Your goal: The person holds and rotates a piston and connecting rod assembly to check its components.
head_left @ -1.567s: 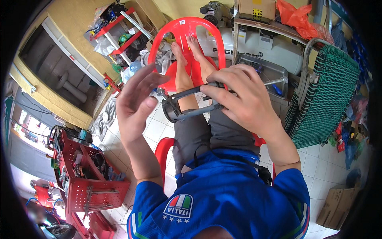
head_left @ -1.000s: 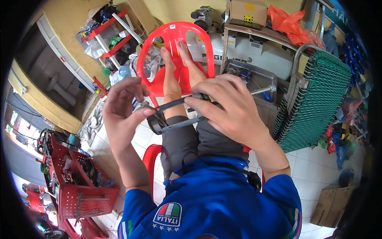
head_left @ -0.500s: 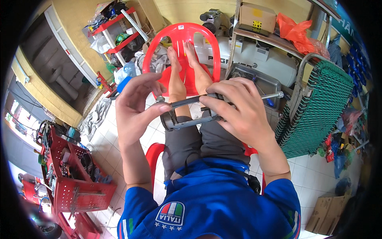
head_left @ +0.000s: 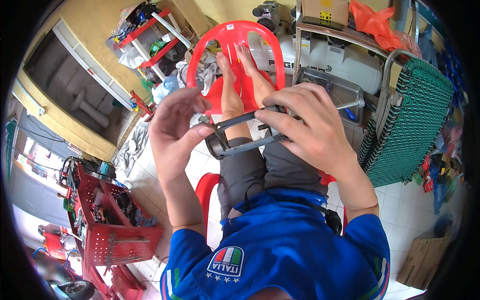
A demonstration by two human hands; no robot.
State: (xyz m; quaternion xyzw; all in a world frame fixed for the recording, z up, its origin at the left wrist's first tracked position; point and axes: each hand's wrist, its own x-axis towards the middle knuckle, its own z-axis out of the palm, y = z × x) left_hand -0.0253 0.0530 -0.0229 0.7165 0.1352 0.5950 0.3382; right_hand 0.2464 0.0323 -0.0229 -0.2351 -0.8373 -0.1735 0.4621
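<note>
A grey metal bracket (head_left: 252, 145), a long open frame with two side bars and a rounded end, is held up above my knees. My right hand (head_left: 312, 127) wraps over its right part, fingers curled on the upper bar. Past that hand sticks out a long bolt (head_left: 350, 104), its head at the far right; the middle of the shank is hidden. At the left end, my left hand (head_left: 175, 127) has its thumb against the frame, just below a small shiny nut (head_left: 203, 119). The bent fingers curl over the nut from above.
My feet rest on a red plastic chair (head_left: 278, 55) ahead. To the left stands a red tool cart (head_left: 117, 245) with tools. On the right are a green woven folding chair (head_left: 410, 125) and a metal tray (head_left: 350, 92). A white tank (head_left: 360, 70) lies behind.
The view has shifted, moving the room rightward in it. The bracket's right end sits slightly higher, and my left fingers have lifted a little. Both hands stay at the same ends.
</note>
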